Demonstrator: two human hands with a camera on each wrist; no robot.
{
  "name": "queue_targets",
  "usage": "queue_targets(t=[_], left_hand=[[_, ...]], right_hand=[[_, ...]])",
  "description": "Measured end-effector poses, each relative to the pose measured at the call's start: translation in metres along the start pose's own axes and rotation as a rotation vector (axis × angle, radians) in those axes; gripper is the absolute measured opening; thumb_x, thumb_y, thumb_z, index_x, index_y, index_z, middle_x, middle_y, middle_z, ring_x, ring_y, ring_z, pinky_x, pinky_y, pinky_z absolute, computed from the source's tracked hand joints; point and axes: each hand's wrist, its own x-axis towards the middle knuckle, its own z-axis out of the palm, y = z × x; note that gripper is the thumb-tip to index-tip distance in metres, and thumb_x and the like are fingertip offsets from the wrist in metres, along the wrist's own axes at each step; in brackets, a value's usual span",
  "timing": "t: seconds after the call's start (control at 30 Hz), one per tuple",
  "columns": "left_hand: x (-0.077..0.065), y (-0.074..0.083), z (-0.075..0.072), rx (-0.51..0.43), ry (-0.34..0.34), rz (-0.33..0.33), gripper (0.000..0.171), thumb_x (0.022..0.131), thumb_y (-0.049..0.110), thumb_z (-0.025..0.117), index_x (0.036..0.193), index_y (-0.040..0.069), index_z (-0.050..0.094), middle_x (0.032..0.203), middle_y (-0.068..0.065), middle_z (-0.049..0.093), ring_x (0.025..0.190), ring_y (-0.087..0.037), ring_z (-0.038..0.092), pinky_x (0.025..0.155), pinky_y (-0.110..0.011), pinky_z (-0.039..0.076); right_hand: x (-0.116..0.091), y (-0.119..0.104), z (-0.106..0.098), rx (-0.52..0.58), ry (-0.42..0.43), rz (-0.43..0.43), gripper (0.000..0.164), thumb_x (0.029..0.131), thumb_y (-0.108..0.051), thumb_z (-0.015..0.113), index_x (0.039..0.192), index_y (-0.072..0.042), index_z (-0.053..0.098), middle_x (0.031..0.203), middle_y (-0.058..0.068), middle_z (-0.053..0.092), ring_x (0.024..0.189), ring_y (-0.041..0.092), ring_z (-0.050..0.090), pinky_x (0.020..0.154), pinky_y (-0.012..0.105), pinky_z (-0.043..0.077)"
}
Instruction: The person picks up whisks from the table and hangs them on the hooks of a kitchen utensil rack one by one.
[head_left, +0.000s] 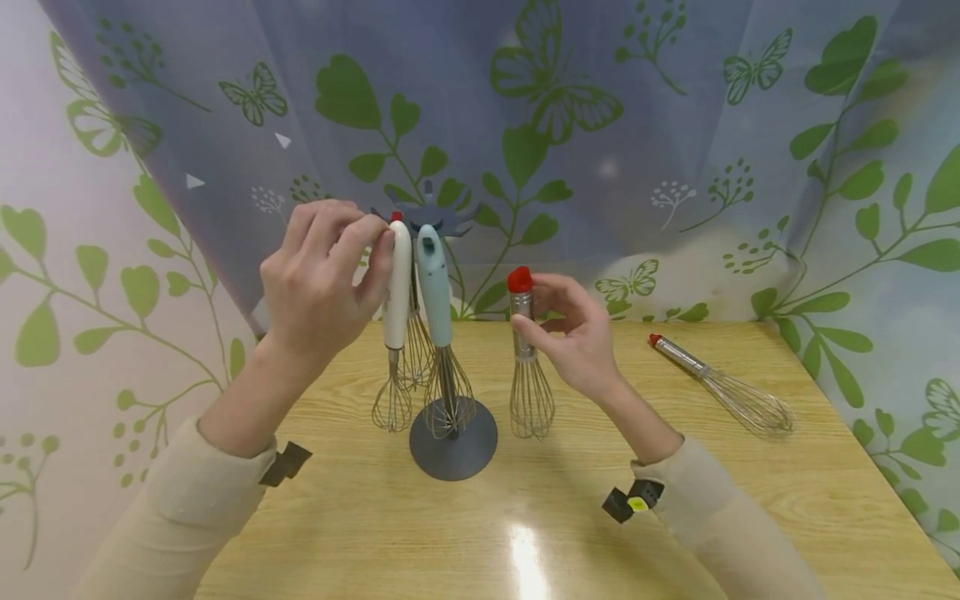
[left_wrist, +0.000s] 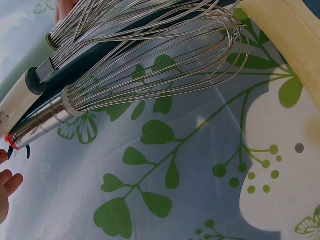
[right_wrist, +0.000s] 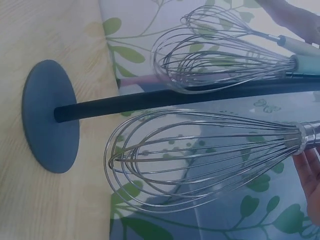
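A dark stand with hooks on top carries several hanging whisks. At its left side, my left hand pinches the top of a white-handled whisk between thumb and forefinger. Beside that hangs a light blue-handled whisk. Behind the white handle is a metal-handled whisk with a red end, partly hidden in the head view. To the right of the stand, my right hand holds a metal whisk by its handle, red end up, wires pointing down.
Another metal whisk with a red end lies on the wooden table at the right. The stand's round base sits mid-table. A patterned curtain hangs behind the table.
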Motion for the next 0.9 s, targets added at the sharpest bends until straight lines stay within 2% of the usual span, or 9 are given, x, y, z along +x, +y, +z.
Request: queue_targets(t=[0.33,0.6,0.9], left_hand=[[-0.001,0.0,0.0,-0.006,-0.004,0.003,0.01,0.097,0.012,0.067,0.092,0.003,0.07,0.086,-0.016,0.069,0.089,-0.036,0.066,0.047,-0.044,0.046],[-0.001,0.0,0.0,0.0,0.0,0.006,0.011,0.097,0.012,0.067,0.092,0.004,0.07,0.086,-0.016,0.069,0.089,-0.036,0.066,0.046,-0.044,0.046],[-0.001,0.0,0.0,-0.001,0.005,0.007,0.01,0.097,0.012,0.067,0.092,0.004,0.07,0.086,-0.016,0.069,0.089,-0.036,0.066,0.046,-0.044,0.046]], right_hand=[[0.013,-0.019,0.008,0.033,0.019,-0.03,0.047,0.08,0.018,0.075,0.125,0.015,0.061,0.098,-0.02,0.073,0.084,0.002,0.07,0.066,0.018,0.06],[0.021,-0.031,0.013,0.037,0.015,-0.049,0.046,0.081,0.016,0.074,0.126,0.014,0.061,0.101,-0.021,0.074,0.083,0.003,0.07,0.062,0.019,0.058],[0.031,-0.047,0.018,0.039,-0.004,-0.065,0.047,0.082,0.015,0.074,0.127,0.014,0.061,0.1,-0.02,0.073,0.085,0.005,0.071,0.064,0.021,0.061]])
